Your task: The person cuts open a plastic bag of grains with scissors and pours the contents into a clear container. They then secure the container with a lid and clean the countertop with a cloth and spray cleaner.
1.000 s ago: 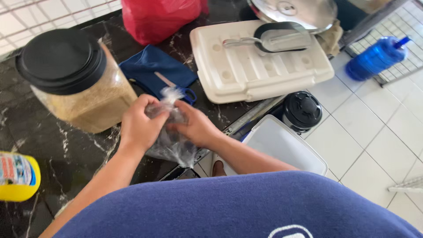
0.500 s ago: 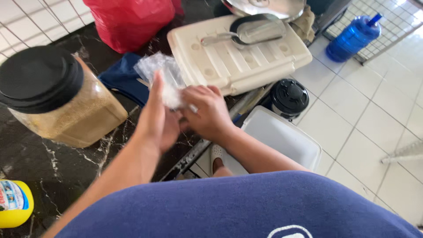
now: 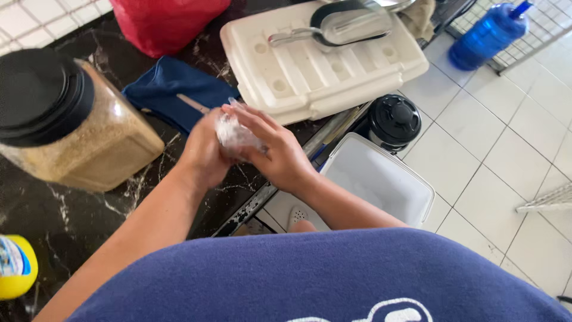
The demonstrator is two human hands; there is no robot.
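Fingers of your right hand (image 3: 280,156) wrap over the clear plastic bag (image 3: 233,135), pressing it against your left hand (image 3: 202,152), which cups it from the other side. Bag sits bunched between both palms, above the counter (image 3: 89,209), just in front of the blue cloth (image 3: 173,92). Both hands equally near.
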